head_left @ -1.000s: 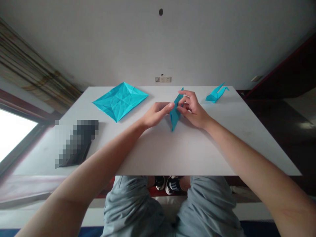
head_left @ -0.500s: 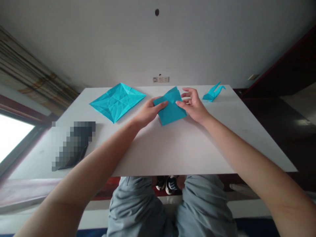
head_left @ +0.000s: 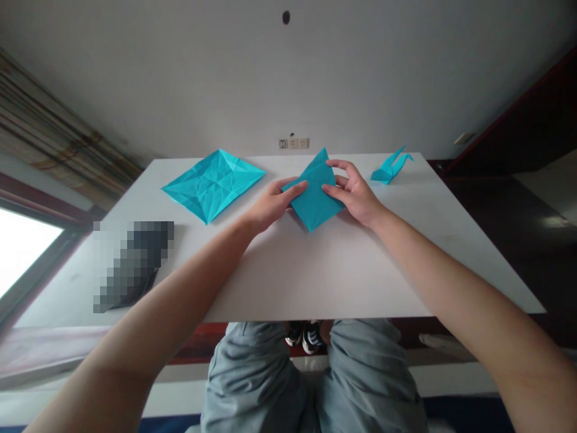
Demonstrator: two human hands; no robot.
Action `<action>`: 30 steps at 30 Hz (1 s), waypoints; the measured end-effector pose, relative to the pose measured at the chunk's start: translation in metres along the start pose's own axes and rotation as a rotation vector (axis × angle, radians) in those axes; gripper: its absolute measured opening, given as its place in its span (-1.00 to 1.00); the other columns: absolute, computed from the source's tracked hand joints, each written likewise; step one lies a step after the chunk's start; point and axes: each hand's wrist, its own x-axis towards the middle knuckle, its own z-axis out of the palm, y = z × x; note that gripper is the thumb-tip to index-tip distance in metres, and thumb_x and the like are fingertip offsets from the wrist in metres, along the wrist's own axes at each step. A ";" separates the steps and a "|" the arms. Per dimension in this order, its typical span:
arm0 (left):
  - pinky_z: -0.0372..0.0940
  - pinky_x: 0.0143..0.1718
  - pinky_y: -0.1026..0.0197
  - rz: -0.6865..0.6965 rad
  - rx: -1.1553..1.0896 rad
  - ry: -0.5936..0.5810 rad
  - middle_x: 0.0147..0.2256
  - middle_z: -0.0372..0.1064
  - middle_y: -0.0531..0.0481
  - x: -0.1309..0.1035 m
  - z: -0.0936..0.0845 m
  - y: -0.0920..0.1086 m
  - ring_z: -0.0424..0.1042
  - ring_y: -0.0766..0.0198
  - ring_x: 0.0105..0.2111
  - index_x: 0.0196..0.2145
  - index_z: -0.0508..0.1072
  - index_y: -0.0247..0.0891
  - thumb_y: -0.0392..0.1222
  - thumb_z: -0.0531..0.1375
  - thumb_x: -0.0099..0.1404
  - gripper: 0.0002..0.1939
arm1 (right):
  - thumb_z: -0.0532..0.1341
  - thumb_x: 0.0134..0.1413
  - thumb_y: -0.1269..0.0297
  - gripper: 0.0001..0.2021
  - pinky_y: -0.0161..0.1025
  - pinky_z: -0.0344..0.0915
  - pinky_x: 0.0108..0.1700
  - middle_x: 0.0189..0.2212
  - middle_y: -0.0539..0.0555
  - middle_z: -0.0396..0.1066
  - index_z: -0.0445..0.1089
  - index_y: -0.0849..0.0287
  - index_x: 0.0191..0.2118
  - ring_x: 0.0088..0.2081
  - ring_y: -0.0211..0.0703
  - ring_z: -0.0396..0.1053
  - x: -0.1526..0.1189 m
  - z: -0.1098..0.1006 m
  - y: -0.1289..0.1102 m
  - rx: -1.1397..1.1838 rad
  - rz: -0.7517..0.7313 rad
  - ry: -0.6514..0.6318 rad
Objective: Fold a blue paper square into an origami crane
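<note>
Sitting in grey trousers (head_left: 252, 379) at a white table (head_left: 315, 276). Gripping a folded blue paper (head_left: 317, 201) between the left hand (head_left: 270, 204), pinched on its left edge, and the right hand (head_left: 358, 195), pinched on its right, with both thumbs (head_left: 298, 189) on top. Farther out, to the left, a creased blue sheet (head_left: 214, 185); to the right, a blue paper crane (head_left: 385, 172); beyond, wall sockets (head_left: 293, 144).

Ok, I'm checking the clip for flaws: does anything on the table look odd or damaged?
Yes: the dark object on the left of the table looks coarsely pixelated, which hides its details. The spread turquoise sheet is heavily creased, without visible tears.
</note>
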 end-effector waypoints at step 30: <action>0.50 0.47 -0.26 0.424 0.959 -0.263 0.32 0.71 -0.30 -0.001 -0.021 -0.004 0.70 -0.28 0.32 0.31 0.79 -0.09 0.20 0.58 0.44 -0.39 | 0.46 0.43 0.15 -0.78 0.10 0.42 0.16 -0.08 0.17 0.59 0.68 0.04 0.08 -0.07 0.18 0.52 0.005 -0.022 0.012 -0.929 -0.243 -0.204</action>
